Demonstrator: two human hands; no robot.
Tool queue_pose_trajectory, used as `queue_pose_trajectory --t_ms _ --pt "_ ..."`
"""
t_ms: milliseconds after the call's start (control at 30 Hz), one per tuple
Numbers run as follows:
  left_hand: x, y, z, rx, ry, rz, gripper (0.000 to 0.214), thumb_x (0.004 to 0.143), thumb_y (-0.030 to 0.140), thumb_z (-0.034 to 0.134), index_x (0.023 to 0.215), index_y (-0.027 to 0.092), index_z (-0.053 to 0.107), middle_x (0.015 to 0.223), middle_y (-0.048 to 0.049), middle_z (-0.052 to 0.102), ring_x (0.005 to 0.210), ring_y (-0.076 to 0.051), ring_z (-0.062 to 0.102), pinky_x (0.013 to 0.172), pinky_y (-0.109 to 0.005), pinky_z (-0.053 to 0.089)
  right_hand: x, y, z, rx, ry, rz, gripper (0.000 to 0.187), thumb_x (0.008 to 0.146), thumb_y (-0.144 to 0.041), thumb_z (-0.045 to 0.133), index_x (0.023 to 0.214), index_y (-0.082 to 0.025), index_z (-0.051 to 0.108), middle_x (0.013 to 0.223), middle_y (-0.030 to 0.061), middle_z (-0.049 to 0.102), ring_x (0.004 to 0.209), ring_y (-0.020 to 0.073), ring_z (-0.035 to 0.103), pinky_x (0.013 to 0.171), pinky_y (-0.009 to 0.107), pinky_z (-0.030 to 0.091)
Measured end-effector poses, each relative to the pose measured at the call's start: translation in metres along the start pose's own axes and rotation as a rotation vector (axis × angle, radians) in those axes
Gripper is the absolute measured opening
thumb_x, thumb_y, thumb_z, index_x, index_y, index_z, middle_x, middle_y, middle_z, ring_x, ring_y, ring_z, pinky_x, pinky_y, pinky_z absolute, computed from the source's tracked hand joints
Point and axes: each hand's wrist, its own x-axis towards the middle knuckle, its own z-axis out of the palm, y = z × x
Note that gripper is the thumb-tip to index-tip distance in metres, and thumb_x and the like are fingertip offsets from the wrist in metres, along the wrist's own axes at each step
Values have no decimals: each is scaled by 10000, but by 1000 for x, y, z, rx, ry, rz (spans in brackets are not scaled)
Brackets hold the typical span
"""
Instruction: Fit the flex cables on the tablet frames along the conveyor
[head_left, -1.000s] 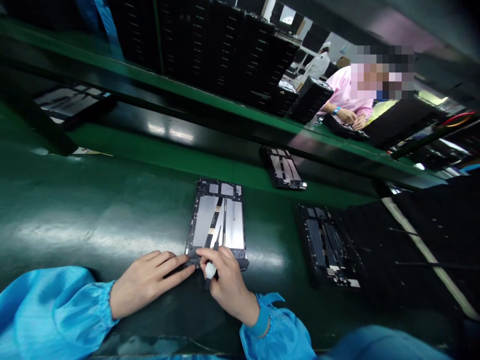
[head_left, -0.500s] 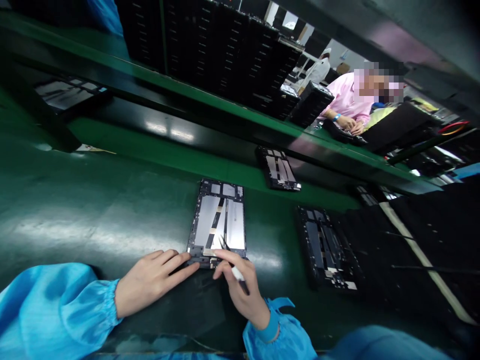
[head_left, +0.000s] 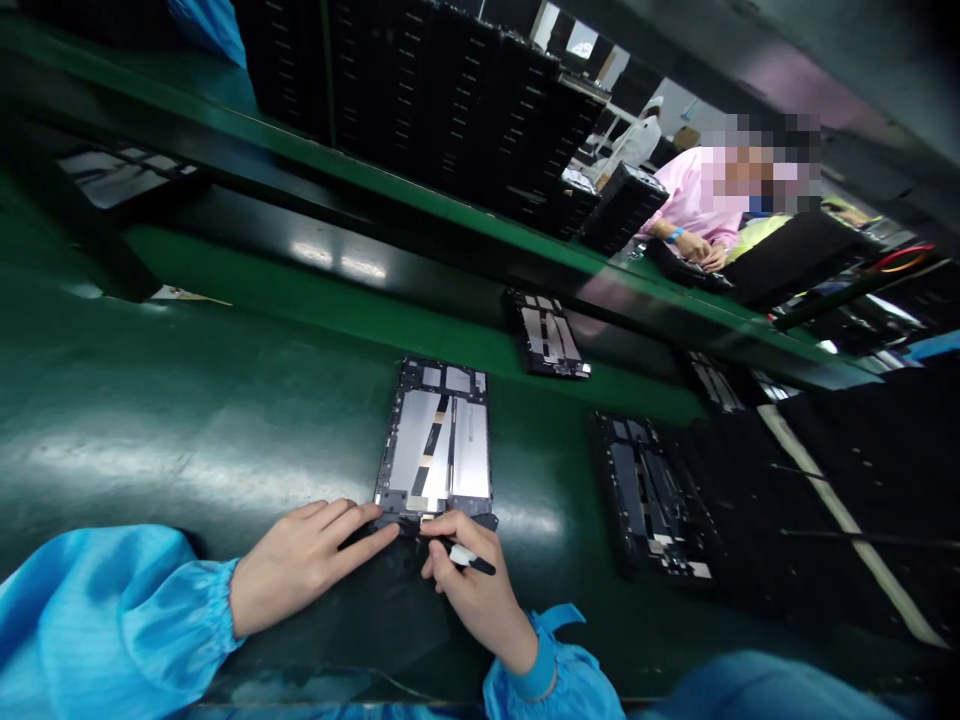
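Note:
An opened tablet (head_left: 471, 440) lies on the green bench, its silver inside and black flex cable facing up. My left hand (head_left: 304, 560) rests at its lower left corner, fingers stretched out, the fingertips touching the black edge. In my right hand (head_left: 476, 580) is a pair of tweezers (head_left: 463, 556) with a white band and a dark end, pinched between thumb and fingers. The tips point left at the tablet's lower edge, where the fingers partly hide them.
Another opened tablet (head_left: 646, 490) lies to the right beside black foam-like sheets (head_left: 810, 500). Beyond the bench, a tablet (head_left: 550, 335) sits on the dark belt (head_left: 420, 265). Tall black stacks (head_left: 435, 100) stand on the shelf. A co-worker in pink (head_left: 679, 190) works opposite.
My right hand has turned and drawn the tweezers down from the tablet's silver area to its lower edge. The tablets on the belt have shifted left. My left hand stays put.

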Motion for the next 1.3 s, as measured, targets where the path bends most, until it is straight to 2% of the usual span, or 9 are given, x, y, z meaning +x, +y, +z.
queue_pose_trajectory --t_ms 267,433,567,733,867,1000,1133,1200,1300 --pt "-2 -3 0 -23 8 10 436 1024 78 328 1357 211 576 1199 -98 658 959 -232 596 801 -361 473 -4 10 -13 36 113 120 188 971 -326 560 915 -188 675 629 9 680 490 144 651 478 224 520" --pt "-3 -9 -5 -100 47 41 399 1056 102 324 1304 198 621 1235 -91 667 1040 -223 602 840 -342 475 -3 6 -8 87 44 8 171 970 -303 598 1033 -198 717 773 46 764 550 157 710 526 242 569" --pt "0 -10 -7 -128 63 28 386 1078 134 317 1257 198 652 1202 -83 687 1031 -215 608 832 -332 478 0 -2 -4 56 -38 -116 161 945 -216 616 1054 -217 735 994 71 780 717 179 767 689 278 613" --pt "12 -12 -14 -141 65 27 379 1091 158 319 1224 203 672 1155 -66 711 982 -203 618 807 -325 477 1 -6 -4 -9 -102 -152 171 948 -207 608 1065 -229 731 968 50 769 785 190 754 857 348 593" --pt "7 1 -22 -141 43 -5 375 1087 192 330 1237 196 673 1183 -74 715 1005 -222 627 821 -350 470 -1 0 -2 142 -82 25 137 945 -294 644 1032 -217 719 924 52 749 664 161 732 621 269 604" --pt "-23 30 -15 -124 -44 -35 319 1046 339 497 1328 289 636 1233 -23 719 981 -230 637 807 -358 470 -4 10 0 403 29 203 265 896 -462 720 961 -207 689 872 49 744 560 124 685 441 189 537" --pt "-30 35 -5 -135 -98 82 306 1037 384 518 1305 314 648 1290 -16 697 977 -207 636 777 -343 462 -4 10 4 501 -7 221 393 881 -587 705 914 -199 653 718 -4 685 499 94 632 447 172 521" --pt "-20 25 -6 -172 -115 187 296 1047 366 509 1301 300 647 1290 -22 695 992 -192 630 822 -337 458 -3 8 4 460 -53 215 405 903 -597 671 897 -192 647 643 -28 639 491 94 625 478 182 531" --pt "-2 8 -14 -229 -110 362 256 1059 303 492 1245 294 668 1293 -26 691 1005 -178 621 915 -345 440 -2 4 1 317 -95 227 372 895 -554 691 860 -186 645 691 -10 649 568 131 682 519 213 552"
